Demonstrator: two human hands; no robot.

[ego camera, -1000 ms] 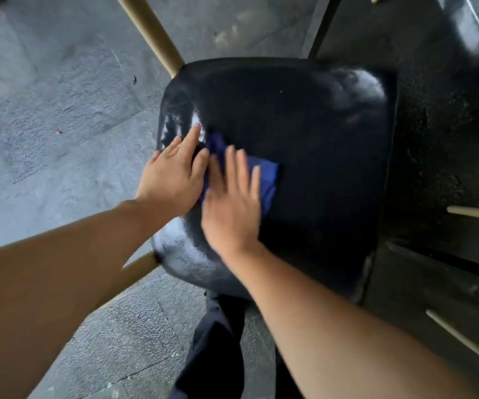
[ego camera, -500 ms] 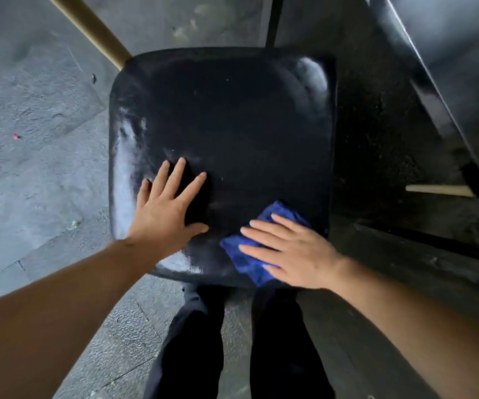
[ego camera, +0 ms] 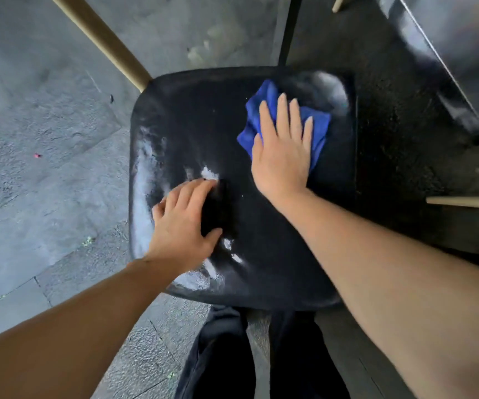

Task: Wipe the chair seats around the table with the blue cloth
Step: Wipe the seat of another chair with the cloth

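pressing blue cloth (ego camera: 317, 125) flat under right fingers (ego camera: 283, 116).

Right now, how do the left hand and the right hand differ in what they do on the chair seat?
The right hand presses flat on the blue cloth near the far right corner; the left hand touches the bare chair seat near its left edge. The right fingers are straight, the left ones slightly bent. Both rest on the same seat.

Support: glossy black moulded chair seat (ego camera: 203, 133), perhaps damp
On it: crumpled blue cloth (ego camera: 261, 110), far right corner
Beneath: grey stone floor (ego camera: 45, 182)
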